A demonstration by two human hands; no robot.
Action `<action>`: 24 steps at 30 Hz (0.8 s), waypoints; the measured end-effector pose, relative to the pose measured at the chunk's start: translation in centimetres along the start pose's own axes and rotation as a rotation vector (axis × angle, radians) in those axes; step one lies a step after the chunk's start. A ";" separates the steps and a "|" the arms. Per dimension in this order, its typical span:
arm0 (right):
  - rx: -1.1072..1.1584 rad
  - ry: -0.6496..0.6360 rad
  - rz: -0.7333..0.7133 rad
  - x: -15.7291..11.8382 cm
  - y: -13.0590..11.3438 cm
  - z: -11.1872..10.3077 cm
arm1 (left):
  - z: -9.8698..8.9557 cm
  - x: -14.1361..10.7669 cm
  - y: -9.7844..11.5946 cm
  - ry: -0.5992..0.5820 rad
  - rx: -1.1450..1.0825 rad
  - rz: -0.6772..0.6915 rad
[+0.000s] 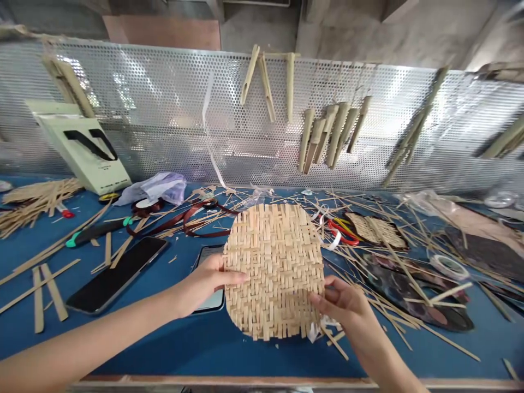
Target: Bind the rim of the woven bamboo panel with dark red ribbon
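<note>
Your left hand (215, 277) pinches the left edge of a woven mat (273, 267), thumb on its face, and your right hand (347, 308) pinches the lower right edge. The mat is up in front of you, above the near part of the blue worktop (164, 349). A light-screened phone (212, 303) lies partly hidden behind it; farther left is a black phone (118, 275). To your right, loose strips (395, 322) scatter near a roll of tape (449, 267). Beyond, a brown ribbon (188, 221) curls, and bamboo pieces (338, 134) hang against a perforated metal panel (164, 114).
</note>
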State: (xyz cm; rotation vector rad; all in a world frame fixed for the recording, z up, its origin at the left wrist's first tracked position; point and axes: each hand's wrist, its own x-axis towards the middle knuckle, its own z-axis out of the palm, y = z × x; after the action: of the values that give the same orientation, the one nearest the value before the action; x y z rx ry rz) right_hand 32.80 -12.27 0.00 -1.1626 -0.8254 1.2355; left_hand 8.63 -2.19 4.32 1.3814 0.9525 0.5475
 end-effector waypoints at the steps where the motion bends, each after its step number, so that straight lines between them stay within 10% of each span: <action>1: -0.015 -0.019 -0.006 -0.2 0.0 -0.2 | 0.1 0.0 0.2 -0.012 0.007 0.008; 9: -0.576 0.372 -0.484 -1.4 -3.8 -3.6 | 0.6 0.6 1.4 -0.012 0.014 0.071; 15: -0.563 0.712 -0.858 -4.3 -9.3 -2.8 | 0.2 1.8 1.0 -0.042 0.012 0.102; 19: -0.797 0.851 -0.733 -3.6 -11.1 -6.9 | -1.5 2.2 0.6 -0.122 0.043 0.276; 24: -1.251 0.860 -0.310 -1.1 -7.8 -17.9 | -4.5 2.9 0.4 0.103 0.042 0.111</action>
State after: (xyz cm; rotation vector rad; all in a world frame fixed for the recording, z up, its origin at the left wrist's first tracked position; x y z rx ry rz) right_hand 51.59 -16.68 3.18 -2.1872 -1.0215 -0.2518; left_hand 6.59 2.77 4.39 1.4617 0.9782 0.6913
